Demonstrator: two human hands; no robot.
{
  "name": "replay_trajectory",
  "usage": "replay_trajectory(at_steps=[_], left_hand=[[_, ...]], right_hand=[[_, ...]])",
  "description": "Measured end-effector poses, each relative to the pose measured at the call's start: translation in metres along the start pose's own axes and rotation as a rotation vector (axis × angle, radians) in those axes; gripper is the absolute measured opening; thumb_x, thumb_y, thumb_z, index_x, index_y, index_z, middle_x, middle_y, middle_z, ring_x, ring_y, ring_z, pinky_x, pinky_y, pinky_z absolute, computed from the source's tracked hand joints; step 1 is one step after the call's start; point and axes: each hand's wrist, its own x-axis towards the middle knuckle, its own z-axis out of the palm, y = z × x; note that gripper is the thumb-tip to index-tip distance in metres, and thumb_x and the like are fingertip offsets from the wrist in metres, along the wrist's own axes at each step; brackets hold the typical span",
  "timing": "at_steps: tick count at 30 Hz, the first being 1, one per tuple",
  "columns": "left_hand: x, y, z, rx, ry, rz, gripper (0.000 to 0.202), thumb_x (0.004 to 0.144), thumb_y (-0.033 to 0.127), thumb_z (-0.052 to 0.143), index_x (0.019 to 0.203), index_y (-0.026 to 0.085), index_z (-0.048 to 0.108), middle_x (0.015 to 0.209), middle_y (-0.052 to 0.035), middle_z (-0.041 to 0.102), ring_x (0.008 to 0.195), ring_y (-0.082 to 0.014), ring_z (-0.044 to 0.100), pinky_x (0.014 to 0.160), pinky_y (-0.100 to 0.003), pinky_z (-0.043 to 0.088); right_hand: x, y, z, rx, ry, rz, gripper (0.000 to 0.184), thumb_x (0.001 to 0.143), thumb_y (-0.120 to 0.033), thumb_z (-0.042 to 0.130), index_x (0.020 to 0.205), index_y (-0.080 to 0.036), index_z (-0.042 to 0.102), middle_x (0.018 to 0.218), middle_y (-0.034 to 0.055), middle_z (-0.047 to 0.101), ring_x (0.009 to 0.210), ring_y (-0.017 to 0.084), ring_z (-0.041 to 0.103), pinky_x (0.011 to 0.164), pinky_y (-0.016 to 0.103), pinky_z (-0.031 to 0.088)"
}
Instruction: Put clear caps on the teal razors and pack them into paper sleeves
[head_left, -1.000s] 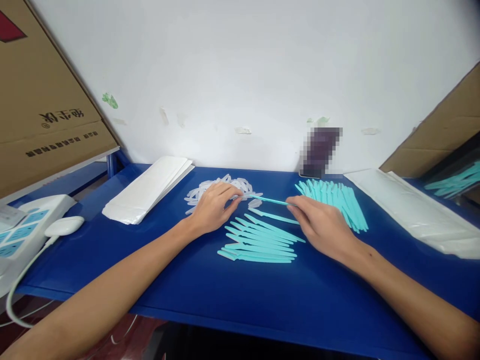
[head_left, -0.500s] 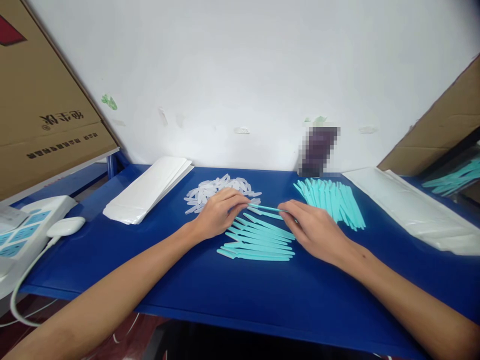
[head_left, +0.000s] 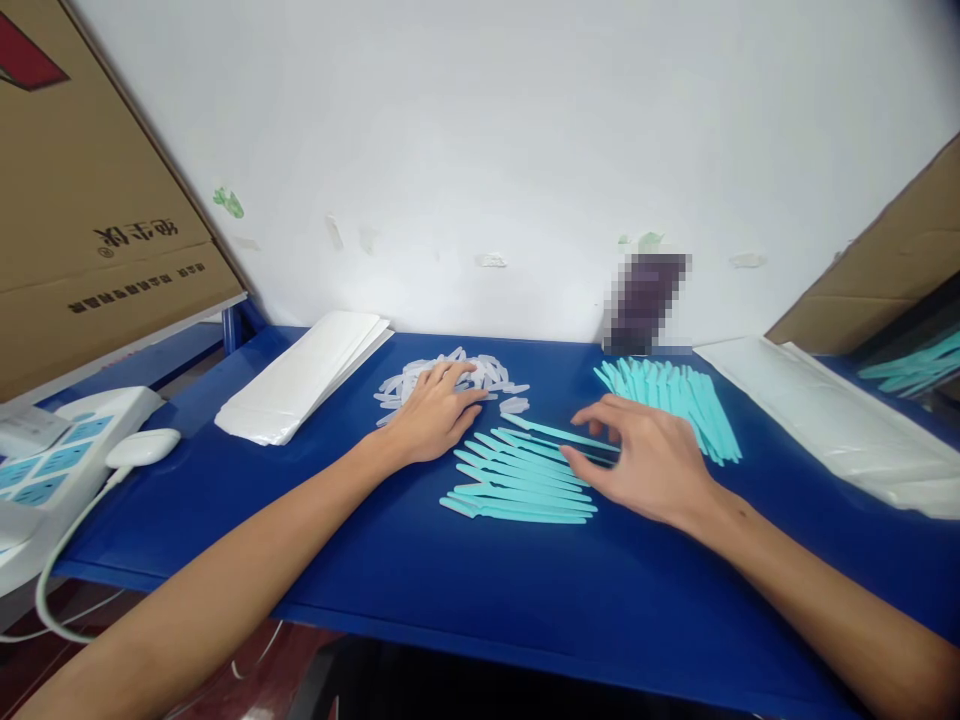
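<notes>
My left hand (head_left: 442, 408) rests with spread fingers on a heap of small translucent plastic caps (head_left: 409, 378), covering part of it. A row of turquoise eyebrow razors (head_left: 517, 485) lies in front, with the slim handles pointing right. Over the right end of the row's far razors is my right hand (head_left: 645, 455), its thumb and fingers apart and nothing seen held between them. Whether its fingertips touch a handle I cannot tell. Beyond that hand sits a second, denser pile of turquoise eyebrow razors (head_left: 694, 400).
White flat sleeves (head_left: 300, 380) are stacked at the left on the blue table (head_left: 360, 560). Clear plastic bags (head_left: 832, 430) lie at the right. A pixelated dark object (head_left: 645, 300) leans on the wall. A power strip (head_left: 82, 450) with a cable and a cardboard box (head_left: 112, 180) stand left.
Both hands were holding one turquoise razor above the row. Now they have let go of it; my left hand has moved onto the caps, and my right hand has opened.
</notes>
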Motion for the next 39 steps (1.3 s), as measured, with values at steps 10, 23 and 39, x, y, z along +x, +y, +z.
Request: replay_trajectory(at_steps=[10,23,39], left_hand=[[0.003,0.0,-0.012,0.002,-0.064,0.042,0.025,0.101,0.027,0.052,0.102,0.017,0.075,0.105,-0.0094,0.068,0.1,-0.0253,0.057,0.087,-0.04,0.045],[0.0,-0.01,-0.011,-0.307,-0.055,-0.02,0.013,0.093,0.027,0.063,0.095,0.02,0.074,0.08,-0.0021,0.075,0.077,-0.0194,0.067,0.069,-0.031,0.048],[-0.001,-0.004,-0.022,0.066,0.188,0.279,0.021,0.104,0.023,0.045,0.106,0.017,0.065,0.097,-0.0059,0.073,0.089,-0.019,0.065,0.078,-0.032,0.048]], right_hand=[[0.001,0.003,-0.004,0.036,-0.372,-0.189,0.025,0.097,-0.03,0.048,0.094,-0.021,0.071,0.09,0.0027,0.065,0.056,0.011,0.052,0.054,0.029,0.037],[0.001,0.005,-0.011,0.11,-0.446,-0.099,0.028,0.102,-0.042,0.044,0.087,-0.024,0.06,0.071,0.0009,0.063,0.067,0.019,0.059,0.066,0.033,0.041],[0.001,0.006,-0.008,0.138,-0.171,-0.195,0.022,0.103,-0.032,0.04,0.09,-0.021,0.055,0.082,0.0032,0.063,0.065,0.015,0.056,0.06,0.029,0.039]])
